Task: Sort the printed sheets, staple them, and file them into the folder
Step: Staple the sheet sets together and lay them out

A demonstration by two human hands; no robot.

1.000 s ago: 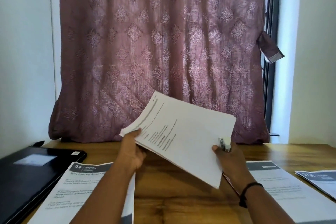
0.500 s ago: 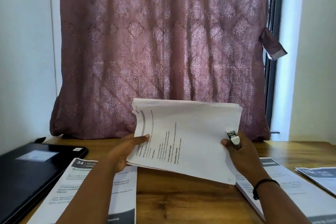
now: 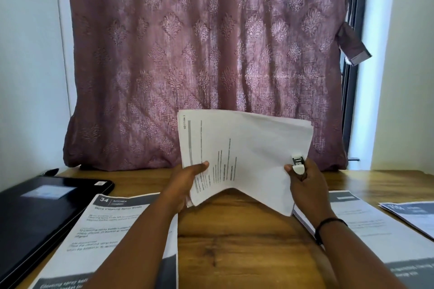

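Curtain (image 3: 206, 58) hangs behind the wooden desk (image 3: 234, 241). Black folder (image 3: 42, 209) lies at the desk's left end. Above the desk's middle, the left hand (image 3: 187, 180) pinches a paper stack (image 3: 246, 155); the right hand (image 3: 305, 180) grips a small stapler (image 3: 298, 164) at the stack's right edge.

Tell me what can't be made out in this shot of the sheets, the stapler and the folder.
- Head view: the stapler body, wrapped by the right hand.
- Whether a staple is in the held sheets: too small.
- Held sheets' body text: blurred; only "SECTION 2" reads.
- Black folder: cut off by the left edge.
- Sheet headed 34: partly covered by the left hand's forearm.
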